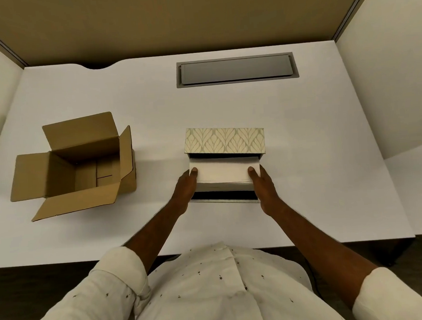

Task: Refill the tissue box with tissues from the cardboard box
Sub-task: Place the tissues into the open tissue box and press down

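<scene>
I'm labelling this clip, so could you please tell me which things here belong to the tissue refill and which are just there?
Part of the job:
tissue stack
tissue box
cardboard box
left hand
right hand

Just there:
grey hatch set into the desk

The fingers of both hands lay hidden behind the ends of the tissue stack (224,170); only the thumbs showed on top. The stack covered most of the tissue box (224,140) interior, so its depth could not be told. The cardboard box (80,164) near wall hid part of its floor. The sleeves ran off the bottom edge. The desk (307,190) near right corner was cut by a panel.
</scene>
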Demonstrator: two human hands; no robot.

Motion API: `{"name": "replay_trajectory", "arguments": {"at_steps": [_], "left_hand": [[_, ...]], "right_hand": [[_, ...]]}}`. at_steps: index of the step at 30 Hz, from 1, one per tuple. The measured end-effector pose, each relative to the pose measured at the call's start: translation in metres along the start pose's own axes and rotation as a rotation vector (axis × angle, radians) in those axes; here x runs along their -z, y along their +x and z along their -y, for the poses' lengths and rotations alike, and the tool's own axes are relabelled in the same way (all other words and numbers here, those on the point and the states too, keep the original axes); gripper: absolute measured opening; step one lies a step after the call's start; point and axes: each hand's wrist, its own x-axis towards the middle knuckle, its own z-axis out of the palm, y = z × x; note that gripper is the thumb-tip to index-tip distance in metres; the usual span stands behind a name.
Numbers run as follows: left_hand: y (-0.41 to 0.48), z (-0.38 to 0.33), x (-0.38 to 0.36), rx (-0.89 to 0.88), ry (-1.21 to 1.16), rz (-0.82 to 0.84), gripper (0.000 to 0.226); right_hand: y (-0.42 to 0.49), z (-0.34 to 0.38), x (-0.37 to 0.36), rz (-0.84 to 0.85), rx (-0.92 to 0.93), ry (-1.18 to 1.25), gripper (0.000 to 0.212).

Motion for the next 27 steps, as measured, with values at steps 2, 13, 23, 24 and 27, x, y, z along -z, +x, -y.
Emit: {"name": "replay_trajectory", "arguments": {"at_steps": [2, 13, 23, 24, 27], "left_hand": [[-0.0001, -0.0007, -0.0005, -0.013, 0.016, -0.003, 0.060], [0.0011, -0.0082, 0.0037, -0.059, 0.091, 0.054, 0.060], [0.0002, -0.0072, 0.0076, -0.036, 0.089, 0.083, 0.062], [-0.0002, -0.0065, 0.0078, -0.037, 0.090, 0.085, 0.062], [-0.0003, -0.0071, 0.0079, -0.040, 0.097, 0.085, 0.062]], "right_hand": [[0.0005, 0.0002, -0.0003, -0.006, -0.011, 0.003, 0.064], [-0.0002, -0.0001, -0.0008, -0.039, -0.052, 0.021, 0.066], [0.0007, 0.0026, -0.0037, -0.046, -0.054, 0.006, 0.066], [0.0010, 0.0027, -0.0034, -0.041, -0.053, 0.005, 0.066], [0.0010, 0.0033, -0.0034, -0.037, -0.056, -0.006, 0.066]]}}
